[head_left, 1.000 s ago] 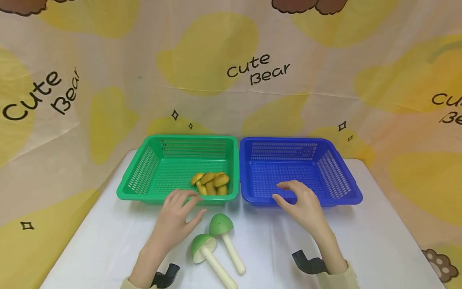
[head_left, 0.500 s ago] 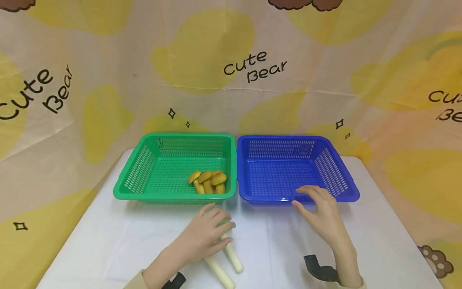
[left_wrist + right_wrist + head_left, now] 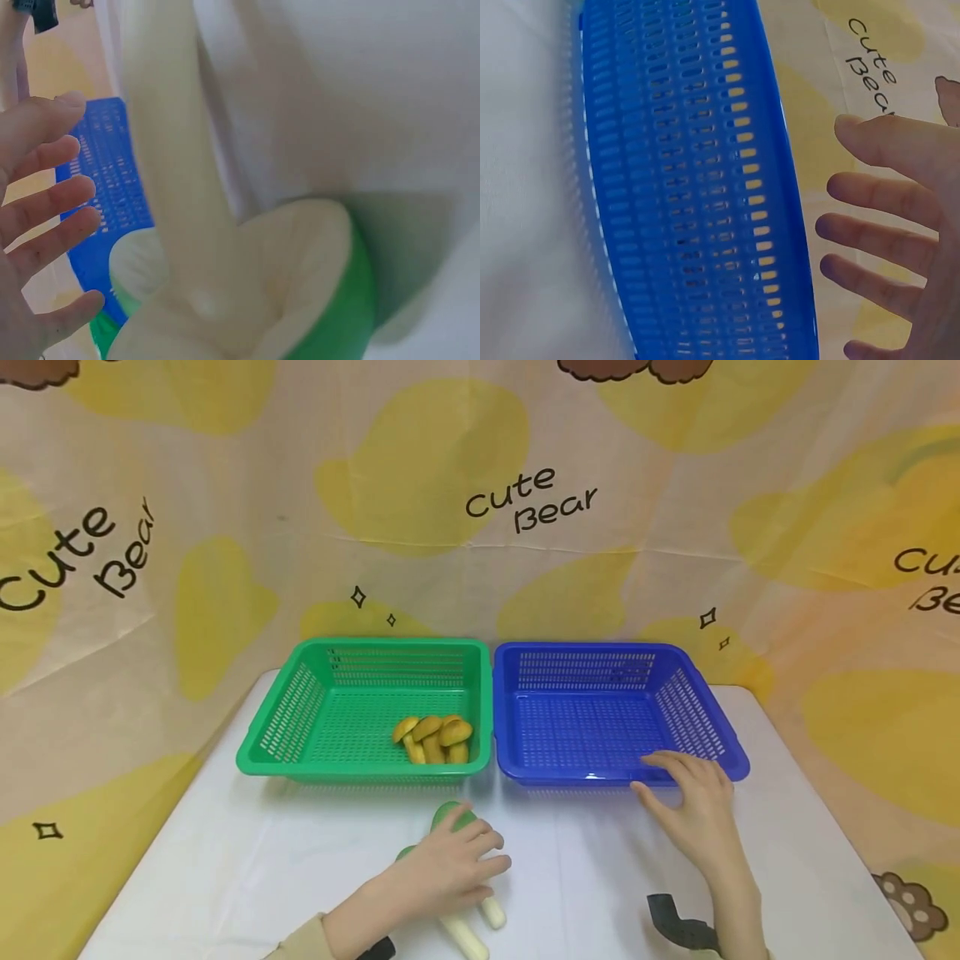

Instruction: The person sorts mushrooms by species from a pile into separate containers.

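My left hand [image 3: 453,864] is over two toy mushrooms with green caps and pale stems, partly covering both in the head view. The farther mushroom [image 3: 446,817] shows its cap top; of the nearer mushroom [image 3: 463,937], mostly the stem end shows. The left wrist view has one mushroom's pale stem [image 3: 169,150] close up, with the fingers spread apart from it, holding nothing. My right hand [image 3: 701,810] hovers at the front right rim of the blue basket [image 3: 577,727], fingers loosely bent and nothing in them. Whether it touches the rim cannot be told.
Left of the blue basket stands a green basket [image 3: 352,727] with several yellow-brown mushrooms [image 3: 433,742] in its front right corner. Both baskets are on a white-covered table [image 3: 225,877]. A printed yellow cloth [image 3: 420,468] hangs behind and at the sides.
My left hand has moved from the green basket's front rim, right and toward me, over the green-capped mushrooms. My right hand has shifted right along the blue basket's front.
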The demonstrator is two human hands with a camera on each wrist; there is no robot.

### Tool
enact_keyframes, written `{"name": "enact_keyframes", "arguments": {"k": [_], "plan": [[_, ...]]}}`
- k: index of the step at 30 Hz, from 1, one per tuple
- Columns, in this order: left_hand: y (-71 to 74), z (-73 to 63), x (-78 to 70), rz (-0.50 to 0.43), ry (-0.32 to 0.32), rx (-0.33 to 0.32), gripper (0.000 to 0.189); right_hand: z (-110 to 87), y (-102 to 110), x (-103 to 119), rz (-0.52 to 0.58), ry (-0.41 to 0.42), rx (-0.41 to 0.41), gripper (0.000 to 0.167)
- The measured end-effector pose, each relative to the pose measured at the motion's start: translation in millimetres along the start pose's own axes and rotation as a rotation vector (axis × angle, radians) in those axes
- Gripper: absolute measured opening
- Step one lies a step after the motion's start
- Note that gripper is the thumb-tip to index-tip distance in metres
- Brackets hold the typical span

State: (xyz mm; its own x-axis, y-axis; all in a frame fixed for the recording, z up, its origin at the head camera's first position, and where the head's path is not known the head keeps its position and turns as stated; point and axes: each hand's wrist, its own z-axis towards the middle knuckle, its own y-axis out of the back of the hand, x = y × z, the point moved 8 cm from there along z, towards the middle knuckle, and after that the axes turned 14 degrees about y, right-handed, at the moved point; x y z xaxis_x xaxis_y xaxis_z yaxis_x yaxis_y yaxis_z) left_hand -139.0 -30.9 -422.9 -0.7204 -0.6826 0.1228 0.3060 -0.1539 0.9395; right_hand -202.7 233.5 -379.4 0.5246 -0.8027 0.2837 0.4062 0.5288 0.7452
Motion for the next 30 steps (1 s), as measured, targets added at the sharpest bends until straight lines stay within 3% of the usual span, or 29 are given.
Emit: {"name": "enact_keyframes", "arguments": {"k": [12,22,30], "plan": [[-16.5,4.8,-7.9,0.016,-0.062,0.106,0.016,-13.3,7.2,-20.2,-0.049,-0.075,0.009,0.032],[-19.7,2.8,-14.5,0.192,-0.190,0.115,0.002,-12.7,4.2,-25.1,-0.064,-0.077,-0.010,0.028],[-23.3,0.3,-17.6,0.271,-0.230,0.130,0.008,-13.2,2.0,-26.4,-0.077,-0.083,-0.013,0.027]]}}
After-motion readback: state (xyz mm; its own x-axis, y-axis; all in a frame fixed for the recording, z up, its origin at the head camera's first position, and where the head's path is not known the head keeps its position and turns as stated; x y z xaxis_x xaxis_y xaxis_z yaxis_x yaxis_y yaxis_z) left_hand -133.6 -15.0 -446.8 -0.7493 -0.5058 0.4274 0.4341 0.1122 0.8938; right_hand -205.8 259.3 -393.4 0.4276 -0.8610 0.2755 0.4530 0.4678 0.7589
